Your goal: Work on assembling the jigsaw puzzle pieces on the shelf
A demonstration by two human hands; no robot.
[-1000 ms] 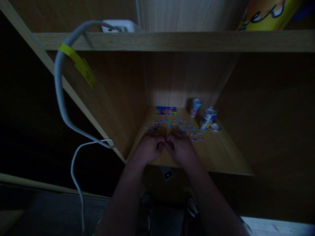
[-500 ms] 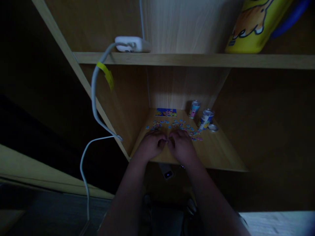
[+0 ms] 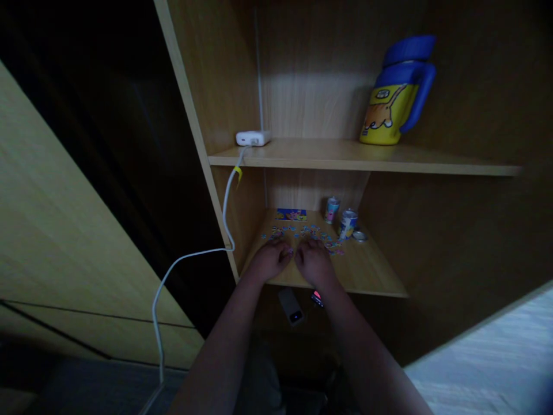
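Small colourful jigsaw puzzle pieces [image 3: 311, 230] lie scattered over the lower wooden shelf [image 3: 363, 271]. My left hand [image 3: 271, 260] is at the front of them, thumb and fingers pinched on a tiny puzzle piece [image 3: 290, 252]. Close beside it on the right, my right hand [image 3: 314, 262] is closed with its fingers curled down; what it holds, if anything, is hidden. A small gap separates the two hands. Behind the pieces lies a flat blue picture card [image 3: 291, 215] with cartoon figures. Some pieces are covered by my hands.
A slim can [image 3: 332, 210] and a wider can [image 3: 348, 223] stand at the back right, a round lid [image 3: 359, 236] beside them. Above, a white power adapter [image 3: 253, 138] trails a cable [image 3: 226, 207]; a yellow-and-blue jug [image 3: 384, 109] shares that shelf. A grey device [image 3: 291, 306] lies below.
My view has tilted up and drawn back, showing more of the upper shelf and the whole jug. My hands, touching or nearly so before, are now slightly apart.
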